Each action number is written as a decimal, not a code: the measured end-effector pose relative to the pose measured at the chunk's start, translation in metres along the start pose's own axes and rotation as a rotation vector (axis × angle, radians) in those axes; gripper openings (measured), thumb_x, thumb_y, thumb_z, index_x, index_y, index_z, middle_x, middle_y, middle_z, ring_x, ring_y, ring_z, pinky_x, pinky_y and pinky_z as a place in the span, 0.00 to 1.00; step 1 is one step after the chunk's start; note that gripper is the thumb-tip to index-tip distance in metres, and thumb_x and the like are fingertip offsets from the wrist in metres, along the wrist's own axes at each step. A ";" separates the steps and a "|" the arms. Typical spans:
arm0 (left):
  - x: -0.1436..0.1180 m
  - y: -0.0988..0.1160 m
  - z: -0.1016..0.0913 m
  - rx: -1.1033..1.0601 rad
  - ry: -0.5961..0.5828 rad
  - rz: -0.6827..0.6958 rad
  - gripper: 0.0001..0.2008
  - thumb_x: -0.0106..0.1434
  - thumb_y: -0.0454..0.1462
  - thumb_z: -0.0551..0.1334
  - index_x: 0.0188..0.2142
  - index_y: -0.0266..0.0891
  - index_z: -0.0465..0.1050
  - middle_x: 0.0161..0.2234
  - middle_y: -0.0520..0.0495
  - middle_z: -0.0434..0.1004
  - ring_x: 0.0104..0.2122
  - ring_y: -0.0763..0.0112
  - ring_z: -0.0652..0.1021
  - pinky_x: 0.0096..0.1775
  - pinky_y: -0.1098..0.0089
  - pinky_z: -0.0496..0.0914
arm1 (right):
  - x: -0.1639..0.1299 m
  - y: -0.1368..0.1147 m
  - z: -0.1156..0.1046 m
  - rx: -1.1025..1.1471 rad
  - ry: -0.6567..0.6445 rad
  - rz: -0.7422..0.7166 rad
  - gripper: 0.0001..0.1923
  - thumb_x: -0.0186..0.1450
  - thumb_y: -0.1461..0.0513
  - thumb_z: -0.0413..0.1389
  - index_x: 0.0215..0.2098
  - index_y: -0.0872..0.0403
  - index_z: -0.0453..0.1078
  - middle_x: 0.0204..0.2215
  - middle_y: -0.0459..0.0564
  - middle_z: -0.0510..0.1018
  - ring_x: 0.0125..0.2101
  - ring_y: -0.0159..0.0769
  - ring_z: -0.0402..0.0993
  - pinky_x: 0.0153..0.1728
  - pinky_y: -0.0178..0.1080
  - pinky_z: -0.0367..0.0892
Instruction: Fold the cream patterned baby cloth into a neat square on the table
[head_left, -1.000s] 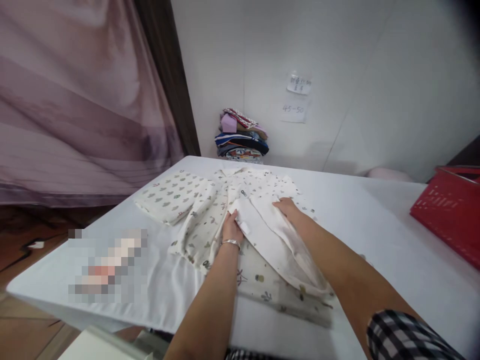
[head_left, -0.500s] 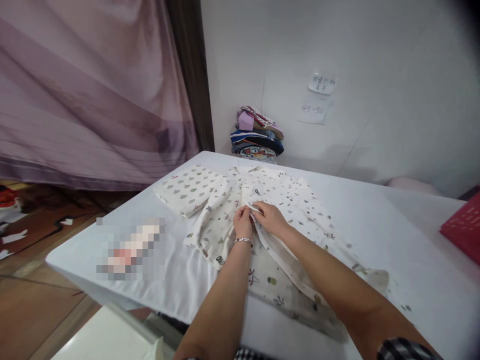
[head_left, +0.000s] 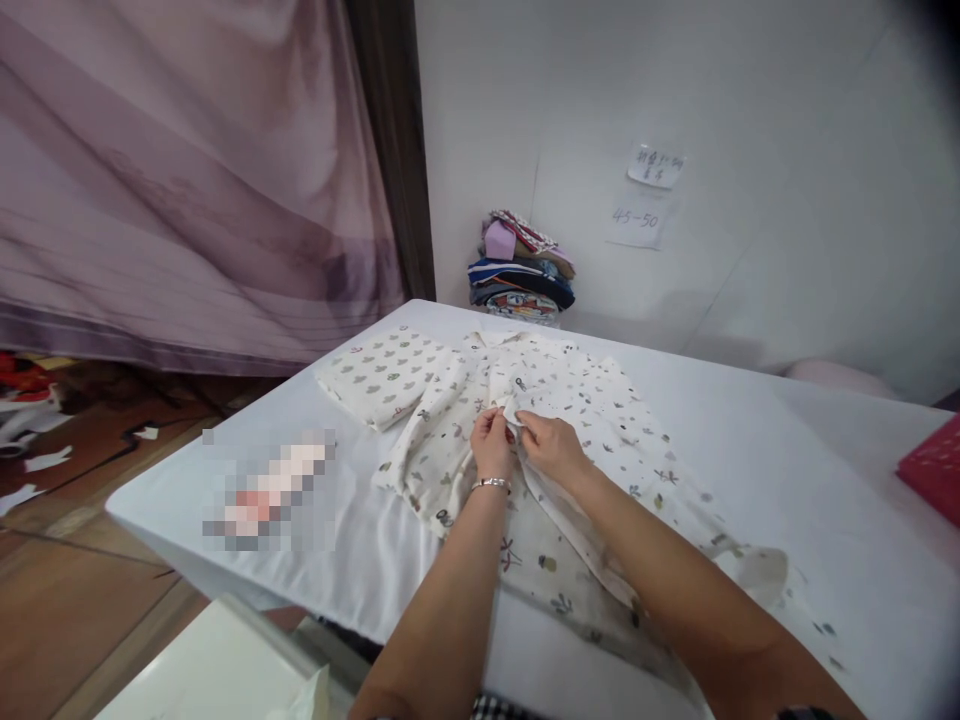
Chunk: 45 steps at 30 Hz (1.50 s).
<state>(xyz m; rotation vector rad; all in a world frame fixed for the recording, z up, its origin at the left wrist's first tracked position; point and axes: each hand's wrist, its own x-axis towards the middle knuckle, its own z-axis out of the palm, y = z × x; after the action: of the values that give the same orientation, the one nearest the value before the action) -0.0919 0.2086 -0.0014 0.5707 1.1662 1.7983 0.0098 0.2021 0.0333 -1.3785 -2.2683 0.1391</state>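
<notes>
White printed garment (head_left: 570,420) lies flat, collar seemingly pointing away, toward the wall.

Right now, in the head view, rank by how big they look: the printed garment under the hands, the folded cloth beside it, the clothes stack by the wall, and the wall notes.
1. Printed garment, clearly largest.
2. Folded cloth.
3. Clothes stack, though it sits farther off, so unsure against the folded cloth.
4. Wall notes, smallest.

Soft even indoor light, faint shadows – wide-angle bending at edges, dark vignette top right, slight blur.
</notes>
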 end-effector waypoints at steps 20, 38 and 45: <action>-0.016 0.007 0.004 0.119 -0.038 0.191 0.09 0.52 0.42 0.61 0.28 0.37 0.67 0.20 0.56 0.65 0.18 0.80 0.64 0.22 0.77 0.61 | -0.005 -0.010 -0.004 -0.071 0.081 0.076 0.20 0.65 0.62 0.41 0.53 0.52 0.64 0.30 0.49 0.78 0.29 0.35 0.73 0.30 0.33 0.57; -0.021 0.010 0.004 0.121 -0.075 0.198 0.13 0.49 0.43 0.65 0.28 0.37 0.67 0.23 0.54 0.68 0.24 0.77 0.69 0.30 0.74 0.65 | -0.004 -0.023 -0.014 -0.114 -0.076 0.080 0.16 0.67 0.60 0.39 0.42 0.53 0.67 0.28 0.50 0.77 0.27 0.35 0.71 0.27 0.34 0.52; -0.016 0.005 0.002 0.091 -0.041 0.146 0.13 0.49 0.43 0.64 0.25 0.37 0.65 0.19 0.58 0.63 0.19 0.80 0.65 0.24 0.76 0.61 | -0.008 -0.019 -0.025 -0.014 -0.129 0.006 0.16 0.64 0.62 0.43 0.46 0.53 0.66 0.29 0.49 0.77 0.27 0.35 0.70 0.27 0.34 0.54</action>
<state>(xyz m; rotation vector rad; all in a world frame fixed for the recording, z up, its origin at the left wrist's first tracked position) -0.0852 0.1951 0.0055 0.7591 1.2096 1.8539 0.0085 0.1821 0.0587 -1.4212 -2.3740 0.2201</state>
